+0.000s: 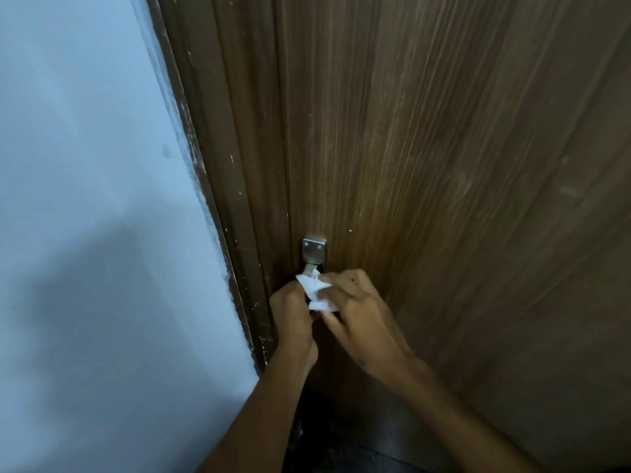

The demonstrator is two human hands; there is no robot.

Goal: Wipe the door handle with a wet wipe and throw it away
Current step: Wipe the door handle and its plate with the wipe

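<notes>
Wiping under way, head view: crumpled white wet wipe (316,291) pressed over brushed-metal door handle (314,256) at 6 o'clock of its screwed plate. Left hand (294,319) and right hand (358,312) both pinch the wipe. Best wrap it round the lever, pull along. Brown wood-grain door (444,165), streaky laminate; pale blue wall (85,165) at 9 o'clock.

Two bare forearms rise from the lower centre of the frame, sleeveless as far as visible; left hand (293,319) and right hand (362,315) wear no gloves.
</notes>
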